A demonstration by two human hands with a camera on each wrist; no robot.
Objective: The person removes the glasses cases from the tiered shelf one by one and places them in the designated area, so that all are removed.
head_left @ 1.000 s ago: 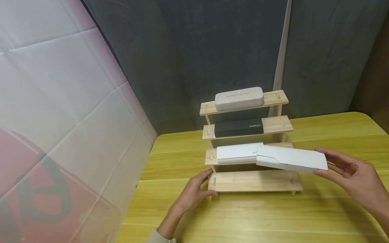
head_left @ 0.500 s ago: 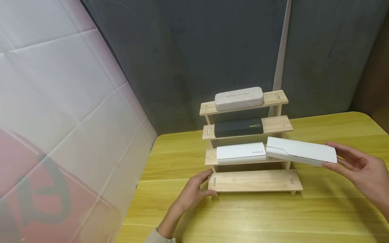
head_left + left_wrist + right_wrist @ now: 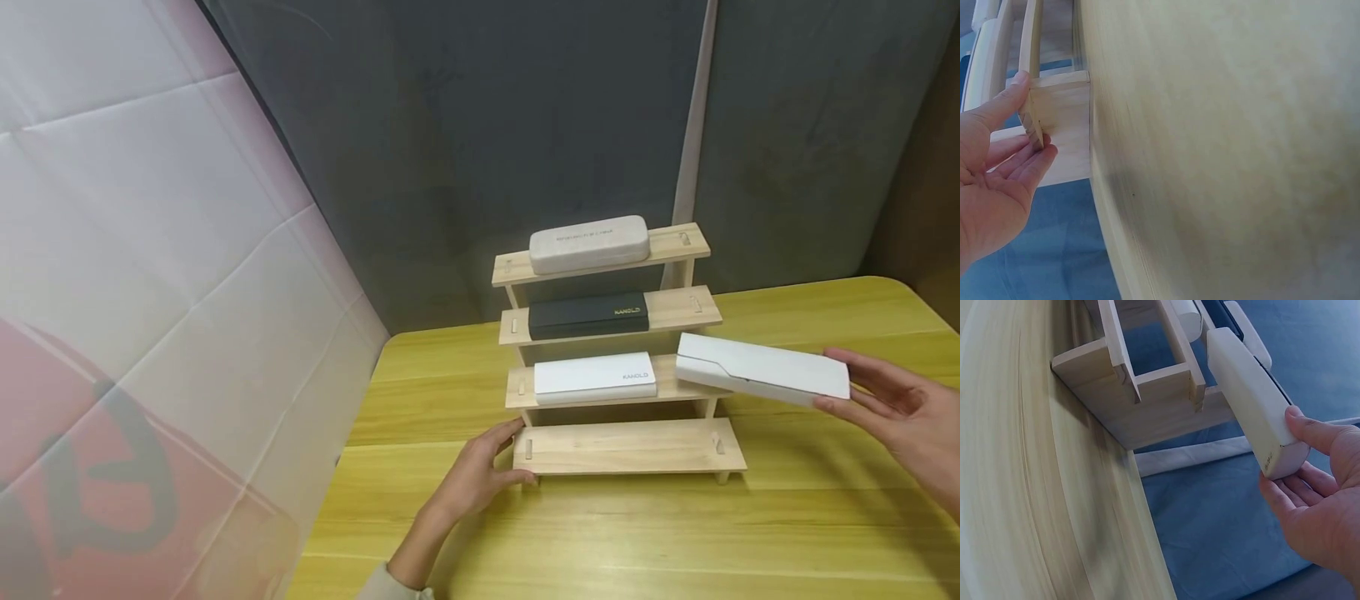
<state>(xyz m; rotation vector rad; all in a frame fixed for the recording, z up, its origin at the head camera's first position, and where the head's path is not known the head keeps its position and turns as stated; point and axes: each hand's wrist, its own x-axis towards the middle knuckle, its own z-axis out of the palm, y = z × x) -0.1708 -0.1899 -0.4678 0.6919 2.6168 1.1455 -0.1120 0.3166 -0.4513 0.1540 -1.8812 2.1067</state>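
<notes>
My right hand (image 3: pixel 911 412) pinches one end of a long white glasses case (image 3: pixel 761 367), thumb on one side and fingers on the other. The case is held in the air, tilted, its far end before the right end of the third tier. My left hand (image 3: pixel 474 471) grips the left end of the lowest board of a stepped wooden display rack (image 3: pixel 630 447); the left wrist view shows thumb and fingers round that board end (image 3: pixel 1034 119). Another white glasses case (image 3: pixel 592 377) lies on the tier above the lowest one.
A black glasses case (image 3: pixel 588 317) lies on the second tier from the top, and an off-white one (image 3: pixel 588 246) on the top tier. The rack stands on a yellow wood-grain table (image 3: pixel 600 542). A dark grey curtain (image 3: pixel 487 150) hangs behind; a pale panel (image 3: pixel 150 208) is at left.
My right hand has drawn the held case to the right, away from the white case on the third tier, whose lettering now shows fully. The left hand has stayed in place.
</notes>
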